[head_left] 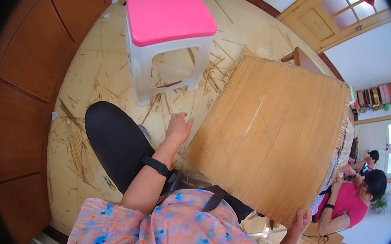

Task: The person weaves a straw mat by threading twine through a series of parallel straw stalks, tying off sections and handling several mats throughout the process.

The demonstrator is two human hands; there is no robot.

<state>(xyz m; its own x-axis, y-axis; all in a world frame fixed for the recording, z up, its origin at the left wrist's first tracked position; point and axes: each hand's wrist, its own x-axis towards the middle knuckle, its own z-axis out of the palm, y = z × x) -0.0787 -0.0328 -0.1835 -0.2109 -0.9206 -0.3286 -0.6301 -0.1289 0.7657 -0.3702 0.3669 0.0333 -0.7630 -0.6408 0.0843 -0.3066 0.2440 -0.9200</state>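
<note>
A large square mat of fine tan strips (263,136) with frayed edges slants across the right half of the head view. My right hand (300,220) grips its lower right corner between thumb and fingers. My left hand (179,127) is raised just left of the mat's left edge, holding nothing, its fingers loosely bent and apart. Below it is my dark-clad leg (108,136).
A pink-topped white stool (171,14) stands ahead on a floor strewn with strips (72,156). Wooden cabinets (26,104) line the left. At right a person in pink (353,205) works along the mat's right edge, another person partly visible beyond; books (381,98) sit behind.
</note>
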